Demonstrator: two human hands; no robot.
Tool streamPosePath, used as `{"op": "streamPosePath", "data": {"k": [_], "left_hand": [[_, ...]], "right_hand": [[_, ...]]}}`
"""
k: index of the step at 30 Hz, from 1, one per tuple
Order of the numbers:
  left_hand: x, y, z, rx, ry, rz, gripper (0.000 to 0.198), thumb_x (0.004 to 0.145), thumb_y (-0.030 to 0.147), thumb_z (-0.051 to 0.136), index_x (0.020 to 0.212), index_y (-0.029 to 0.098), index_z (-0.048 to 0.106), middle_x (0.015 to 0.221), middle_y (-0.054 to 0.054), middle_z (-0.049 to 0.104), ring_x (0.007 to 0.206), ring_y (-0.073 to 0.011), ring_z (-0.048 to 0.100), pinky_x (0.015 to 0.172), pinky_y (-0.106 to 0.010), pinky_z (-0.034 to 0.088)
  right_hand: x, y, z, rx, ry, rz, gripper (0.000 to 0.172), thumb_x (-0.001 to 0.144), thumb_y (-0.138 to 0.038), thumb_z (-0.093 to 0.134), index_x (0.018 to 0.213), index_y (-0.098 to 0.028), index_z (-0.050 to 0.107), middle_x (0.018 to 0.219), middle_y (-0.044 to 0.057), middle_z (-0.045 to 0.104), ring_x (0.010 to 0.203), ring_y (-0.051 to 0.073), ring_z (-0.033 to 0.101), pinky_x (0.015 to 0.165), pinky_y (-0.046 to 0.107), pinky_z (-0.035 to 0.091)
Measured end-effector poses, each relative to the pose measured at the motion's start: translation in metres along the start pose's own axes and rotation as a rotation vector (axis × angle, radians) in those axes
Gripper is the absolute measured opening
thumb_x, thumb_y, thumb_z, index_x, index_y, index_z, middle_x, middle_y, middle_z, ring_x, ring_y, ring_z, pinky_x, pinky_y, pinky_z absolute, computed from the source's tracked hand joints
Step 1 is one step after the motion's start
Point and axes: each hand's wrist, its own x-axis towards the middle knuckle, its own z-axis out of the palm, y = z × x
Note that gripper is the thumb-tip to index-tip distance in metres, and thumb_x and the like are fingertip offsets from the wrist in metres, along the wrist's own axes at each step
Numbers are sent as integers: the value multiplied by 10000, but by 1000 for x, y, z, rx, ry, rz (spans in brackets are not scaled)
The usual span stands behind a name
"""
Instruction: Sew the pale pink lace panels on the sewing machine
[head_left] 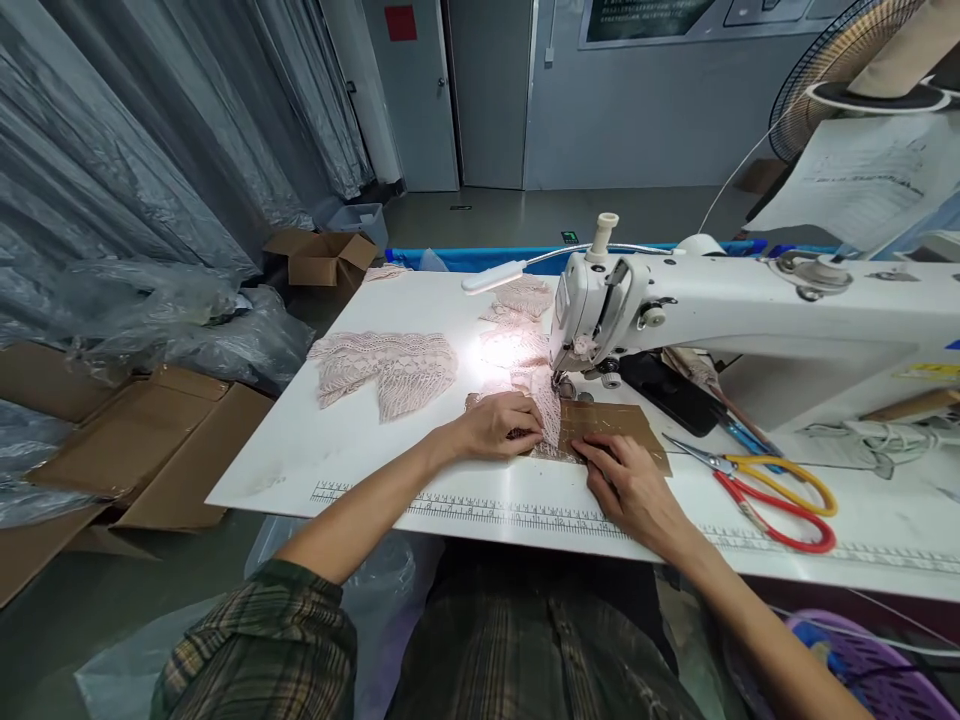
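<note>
A strip of pink lace (pixel 550 415) runs under the needle area of a white sewing machine (pixel 600 300), lit by its lamp (pixel 493 277). My left hand (pixel 504 425) is closed on the lace's left edge, fingers curled and pressed together at the table. My right hand (pixel 626 485) lies to the right of the strip, its fingers stretched out and resting on a brown taped plate (pixel 630 425) close to the lace. Farther left on the white table lies another lace piece (pixel 390 365), apart from both hands.
Scissors (pixel 765 490) with yellow and red handles lie to the right, near a black phone-like object (pixel 671 392). A printed ruler (pixel 510 513) follows the table's front edge. Open cardboard boxes (pixel 180 430) and plastic bags stand on the left. A purple basket (pixel 877 650) sits below right.
</note>
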Motion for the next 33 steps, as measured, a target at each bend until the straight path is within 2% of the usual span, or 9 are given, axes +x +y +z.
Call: {"op": "streamPosePath", "data": {"k": [9, 13, 15, 19, 23, 26, 29, 33], "left_hand": [[-1, 4, -4, 74, -48, 4, 163, 945, 216, 644, 876, 142, 772, 879, -83, 753, 783, -166, 691, 726, -318, 594], [-2, 0, 0, 132, -46, 11, 171, 964, 216, 627, 875, 151, 758, 882, -76, 753, 780, -162, 699, 730, -326, 578], [-2, -2, 1, 166, -7, 29, 181, 964, 205, 621, 845, 144, 742, 876, -70, 752, 767, -157, 696, 712, -322, 569], [0, -3, 1, 195, 86, 83, 160, 953, 165, 617, 837, 138, 723, 868, -66, 751, 781, -150, 696, 707, -309, 589], [1, -3, 0, 183, 76, 128, 124, 941, 135, 620, 872, 129, 724, 880, -73, 760, 795, -153, 710, 739, -321, 610], [1, -3, 1, 176, 53, 138, 120, 937, 133, 620, 871, 132, 719, 895, -75, 769, 779, -154, 718, 723, -318, 608], [1, -2, 3, 178, 38, 139, 127, 932, 133, 604, 873, 141, 716, 906, -77, 774, 775, -161, 726, 710, -328, 609], [3, 2, 3, 199, 78, 124, 132, 901, 102, 591, 831, 138, 696, 894, -75, 775, 770, -166, 727, 696, -330, 609]], "right_hand": [[1, -4, -1, 34, -12, 42, 357, 974, -215, 455, 1271, -190, 652, 1201, 148, 658, 1070, 281, 623, 902, 493, 550], [6, 2, -9, 114, -34, 51, 343, 973, -248, 472, 1238, -196, 684, 1177, 141, 671, 1088, 280, 633, 911, 479, 563], [16, 11, -17, 206, -81, 58, 328, 980, -267, 477, 1210, -214, 704, 1170, 119, 680, 1099, 252, 643, 936, 437, 563], [53, 33, -28, 328, -122, 94, 335, 955, -241, 476, 1158, -206, 740, 1107, 95, 717, 994, 210, 686, 912, 370, 567], [83, 44, -20, 319, -206, 196, 360, 927, -244, 480, 1145, -173, 758, 894, 73, 730, 777, 188, 673, 744, 329, 555], [83, 43, -9, 269, -178, 263, 371, 922, -246, 485, 1170, -194, 756, 879, 67, 719, 748, 181, 653, 690, 309, 531], [73, 39, -1, 239, -91, 161, 375, 940, -257, 485, 1211, -248, 743, 1019, 79, 710, 867, 188, 659, 770, 322, 550], [64, 38, 4, 220, -68, 32, 386, 947, -243, 483, 1242, -248, 733, 1102, 110, 654, 989, 204, 639, 904, 376, 566]]}}
